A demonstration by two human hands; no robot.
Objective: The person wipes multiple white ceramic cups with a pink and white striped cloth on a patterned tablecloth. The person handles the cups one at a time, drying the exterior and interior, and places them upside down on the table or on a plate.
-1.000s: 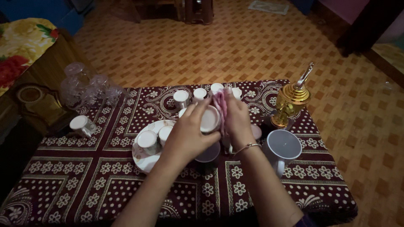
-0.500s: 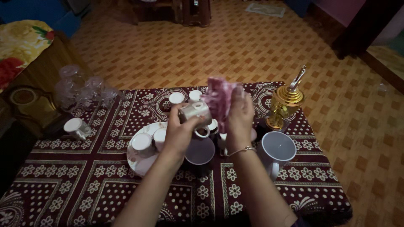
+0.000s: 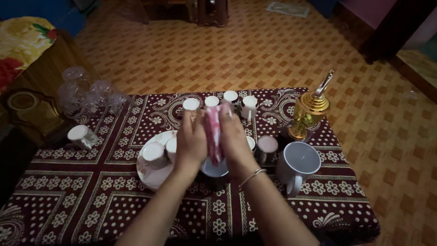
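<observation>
My left hand (image 3: pixel 191 142) and my right hand (image 3: pixel 233 139) are pressed together over the middle of the table, with a pink patterned cloth (image 3: pixel 213 132) squeezed between them. Whatever else sits inside the cloth is hidden by my fingers. Just below my hands stands a white bowl-like cup (image 3: pixel 214 169). To the left of my left hand a white plate (image 3: pixel 152 175) carries upturned white cups (image 3: pixel 154 152). A small cup (image 3: pixel 267 145) stands just right of my right hand.
A maroon flowered tablecloth (image 3: pixel 91 191) covers the low table. Several upturned white cups (image 3: pixel 231 96) line the back. A large white mug (image 3: pixel 298 161) and a gold ornament (image 3: pixel 309 109) stand at the right, clear glassware (image 3: pixel 86 93) and a lone cup (image 3: pixel 81 135) at the left.
Half a second ago my left hand held a small cup up beside the raised cloth. Both hands have since come down and closed together on the cloth, and that cup is out of sight.
</observation>
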